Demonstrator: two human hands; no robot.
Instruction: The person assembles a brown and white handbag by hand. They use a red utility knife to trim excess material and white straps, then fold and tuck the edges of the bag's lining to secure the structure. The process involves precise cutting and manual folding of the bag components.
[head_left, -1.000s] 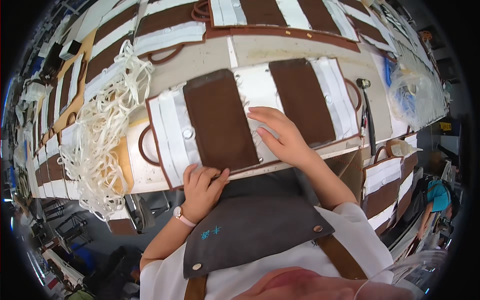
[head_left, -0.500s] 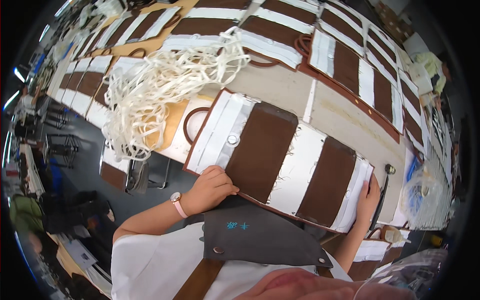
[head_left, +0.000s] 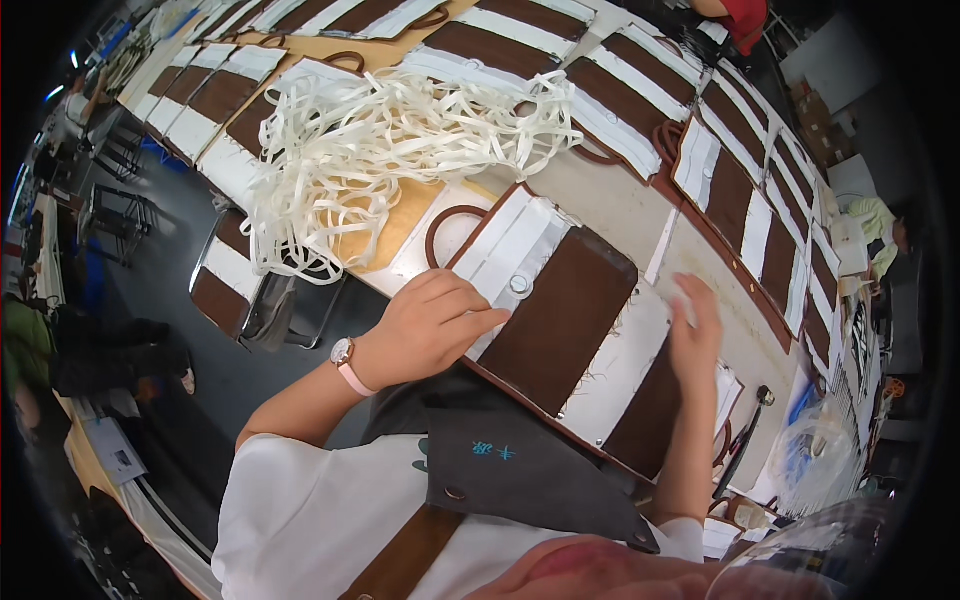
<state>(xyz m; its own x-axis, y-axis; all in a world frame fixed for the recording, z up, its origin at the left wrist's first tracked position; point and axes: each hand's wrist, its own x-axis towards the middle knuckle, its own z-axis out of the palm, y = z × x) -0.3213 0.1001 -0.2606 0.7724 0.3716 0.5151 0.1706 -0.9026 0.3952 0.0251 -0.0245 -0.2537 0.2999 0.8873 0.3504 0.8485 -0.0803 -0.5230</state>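
Observation:
A brown and white striped bag panel (head_left: 570, 320) with a brown trim and a metal snap lies on the table (head_left: 620, 205) in front of me. My left hand (head_left: 430, 325) presses flat on its near left corner, beside the snap and the brown loop handle (head_left: 440, 235). My right hand (head_left: 695, 325) lies open, blurred, on the white stripe at the panel's right side. A pale strip (head_left: 662, 245) lies just beyond the panel.
A big tangle of white strips (head_left: 390, 140) lies to the left on the table. Several more striped panels (head_left: 740, 190) line the table's far side and left edge. A tool with a dark handle (head_left: 745, 440) lies at the right. Chairs stand on the dark floor at left.
The view has swung left. My right hand has come off the panel's right edge and moved onto its white stripe. My left hand stays on the near left corner.

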